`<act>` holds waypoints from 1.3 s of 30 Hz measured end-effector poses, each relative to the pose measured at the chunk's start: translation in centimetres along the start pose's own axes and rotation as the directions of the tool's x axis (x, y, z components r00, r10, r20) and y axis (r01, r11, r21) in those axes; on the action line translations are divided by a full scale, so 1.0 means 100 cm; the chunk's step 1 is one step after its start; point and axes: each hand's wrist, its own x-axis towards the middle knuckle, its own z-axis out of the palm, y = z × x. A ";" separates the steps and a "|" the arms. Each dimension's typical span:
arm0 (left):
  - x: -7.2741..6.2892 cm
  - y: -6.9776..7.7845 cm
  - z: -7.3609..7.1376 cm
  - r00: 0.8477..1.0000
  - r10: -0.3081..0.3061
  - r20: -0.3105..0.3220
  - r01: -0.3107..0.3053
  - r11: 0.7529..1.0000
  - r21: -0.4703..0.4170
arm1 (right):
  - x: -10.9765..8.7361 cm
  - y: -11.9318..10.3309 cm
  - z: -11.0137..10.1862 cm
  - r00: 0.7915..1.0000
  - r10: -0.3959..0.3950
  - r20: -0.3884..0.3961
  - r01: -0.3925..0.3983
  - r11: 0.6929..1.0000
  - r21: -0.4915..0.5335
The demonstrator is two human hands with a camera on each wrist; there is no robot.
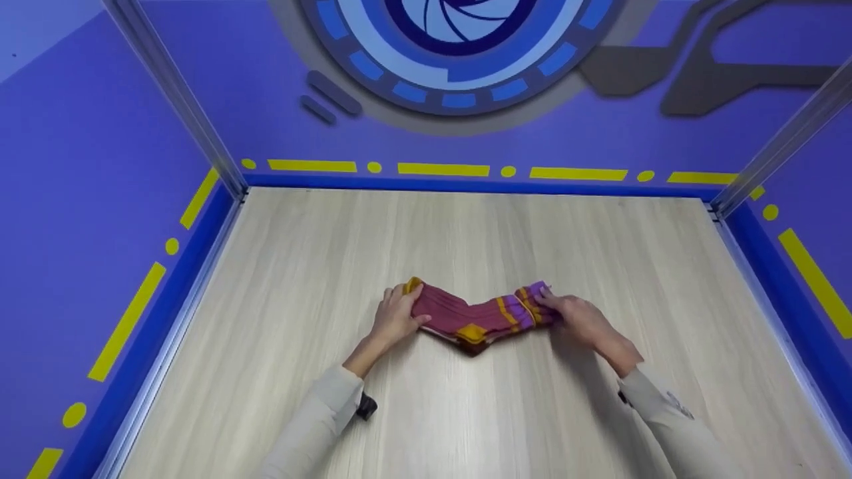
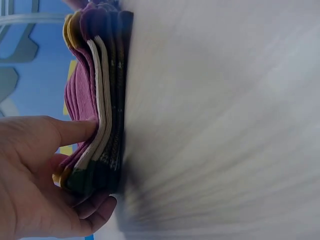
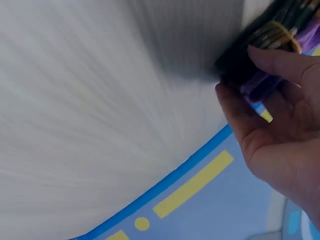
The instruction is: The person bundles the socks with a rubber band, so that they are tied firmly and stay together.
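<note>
A stacked bundle of socks (image 1: 442,307) lies bent on the tabletop, its outer sock maroon with mustard toe and heel and purple-and-mustard stripes at the cuff. A thin yellow elastic band (image 3: 284,34) circles the cuff end. My left hand (image 1: 397,315) grips the toe end between thumb and fingers. Seen from the left wrist, the stacked edges (image 2: 102,95) show maroon, white, green and dark layers. At the opposite end, my right hand (image 1: 584,320) pinches the purple cuffs, thumb on one side and fingers on the other.
The pale wood-grain table (image 1: 319,253) surrounds the bundle. Blue panels with yellow dashes enclose it at the back (image 1: 466,146), left (image 1: 80,219) and right (image 1: 819,219). Metal posts (image 1: 193,113) stand at the back corners. A small black object (image 1: 365,406) sits at the left sleeve cuff.
</note>
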 end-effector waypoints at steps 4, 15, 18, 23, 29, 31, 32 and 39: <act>0.016 -0.003 -0.003 1.000 -0.024 0.005 0.024 0.999 -0.025 | 0.023 0.010 -0.007 0.999 0.011 0.037 -0.012 1.000 0.027; 0.058 -0.013 -0.012 0.993 -0.109 0.049 0.111 0.992 -0.053 | 0.055 0.025 -0.005 0.983 0.156 0.100 -0.168 0.979 0.120; 0.067 -0.012 -0.013 0.991 -0.120 0.058 0.123 0.991 -0.046 | 0.062 0.027 -0.004 0.975 0.205 0.082 -0.212 0.974 0.076; 0.079 -0.009 -0.009 0.990 -0.128 0.056 0.131 0.990 -0.051 | 0.071 0.028 -0.001 0.957 0.289 0.019 -0.289 0.957 -0.008; 0.085 -0.007 -0.004 0.991 -0.129 0.035 0.130 0.991 -0.039 | 0.074 0.033 0.010 0.938 0.344 -0.036 -0.346 0.937 -0.045; 0.085 -0.007 -0.003 0.991 -0.129 0.031 0.130 0.991 -0.036 | 0.074 0.035 0.012 0.935 0.353 -0.040 -0.355 0.934 -0.050; 0.086 -0.008 -0.002 0.992 -0.127 0.028 0.128 0.991 -0.035 | 0.074 0.035 0.013 0.933 0.357 -0.039 -0.359 0.932 -0.047; 0.078 -0.027 -0.008 1.000 0.028 -0.012 -0.029 0.996 -0.081 | 0.064 0.040 0.006 0.961 0.274 0.041 -0.274 0.962 -0.001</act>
